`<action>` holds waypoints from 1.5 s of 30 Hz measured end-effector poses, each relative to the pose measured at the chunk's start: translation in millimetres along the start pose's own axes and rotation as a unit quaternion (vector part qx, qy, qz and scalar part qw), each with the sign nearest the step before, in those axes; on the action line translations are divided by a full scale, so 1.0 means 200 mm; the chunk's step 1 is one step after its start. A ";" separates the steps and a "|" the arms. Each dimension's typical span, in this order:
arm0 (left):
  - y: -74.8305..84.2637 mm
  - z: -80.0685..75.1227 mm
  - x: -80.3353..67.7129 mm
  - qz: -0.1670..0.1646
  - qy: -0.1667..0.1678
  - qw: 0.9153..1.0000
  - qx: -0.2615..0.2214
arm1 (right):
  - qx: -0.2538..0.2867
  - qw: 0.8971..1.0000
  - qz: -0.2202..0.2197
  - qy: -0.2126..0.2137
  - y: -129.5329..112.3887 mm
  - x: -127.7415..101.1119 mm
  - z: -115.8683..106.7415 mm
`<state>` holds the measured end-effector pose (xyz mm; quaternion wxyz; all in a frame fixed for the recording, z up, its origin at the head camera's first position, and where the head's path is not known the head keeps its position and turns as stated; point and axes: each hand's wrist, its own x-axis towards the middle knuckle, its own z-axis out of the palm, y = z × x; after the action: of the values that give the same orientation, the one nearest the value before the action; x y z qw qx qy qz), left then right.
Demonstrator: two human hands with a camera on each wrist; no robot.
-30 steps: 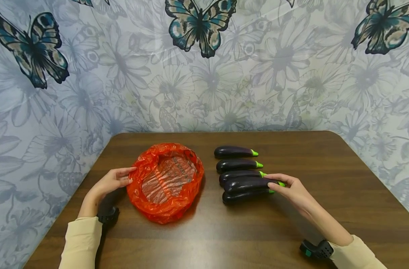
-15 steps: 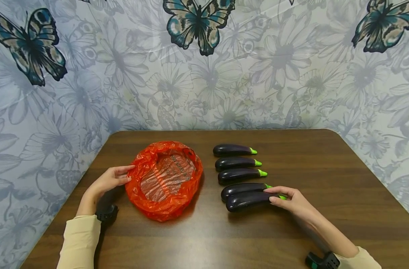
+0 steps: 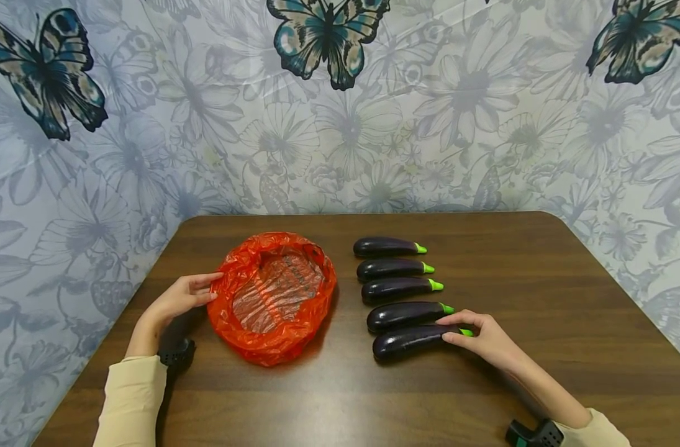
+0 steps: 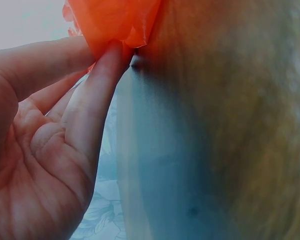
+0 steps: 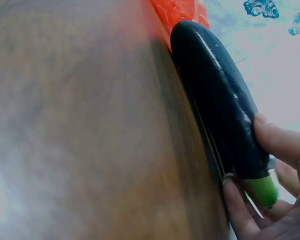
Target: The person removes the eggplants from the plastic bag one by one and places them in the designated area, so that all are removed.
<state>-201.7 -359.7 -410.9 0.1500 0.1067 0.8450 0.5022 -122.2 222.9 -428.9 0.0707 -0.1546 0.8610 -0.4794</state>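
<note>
A red plastic bag (image 3: 303,332) stands on the table with its rim spread into a round opening. At its left side my left hand (image 3: 180,299) pinches the bag's edge between thumb and fingers, as the left wrist view shows up close. My right hand (image 3: 487,341) holds the nearest eggplant (image 3: 403,343) by its green stem end, thumb on one side and fingers on the other. This eggplant (image 5: 215,95) lies at or just above the table; the contact is hard to tell. Just behind it lies another eggplant (image 3: 401,315), with a narrow gap between them.
Farther back, three more eggplants (image 3: 395,288) lie in a row, stems pointing right. All are on a brown wooden table (image 3: 328,403). Behind its far edge hangs a pale floral backdrop (image 3: 384,155) with printed butterflies.
My right hand has carried one eggplant over its neighbour toward the near edge and lowered it at the front of the row. The left hand has stayed at the bag.
</note>
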 end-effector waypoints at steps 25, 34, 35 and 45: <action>0.01 0.00 0.00 -0.003 0.007 1.000 0.020 | -0.092 0.991 -0.080 0.048 0.03 0.00 0.02; 0.01 -0.01 -0.01 -0.005 0.006 1.000 0.023 | -0.084 0.992 -0.080 0.047 0.01 0.00 0.03; 0.01 -0.01 -0.01 -0.005 0.005 1.000 0.022 | -0.084 0.992 -0.081 0.048 0.01 0.00 0.03; 0.01 -0.01 0.00 0.002 -0.001 1.000 0.008 | -0.084 0.990 -0.095 0.058 0.01 0.00 0.04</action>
<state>-202.7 -361.2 -408.6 0.1495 0.1101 0.8486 0.4954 -119.9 218.5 -434.4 -0.0386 -0.2130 0.8824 -0.4178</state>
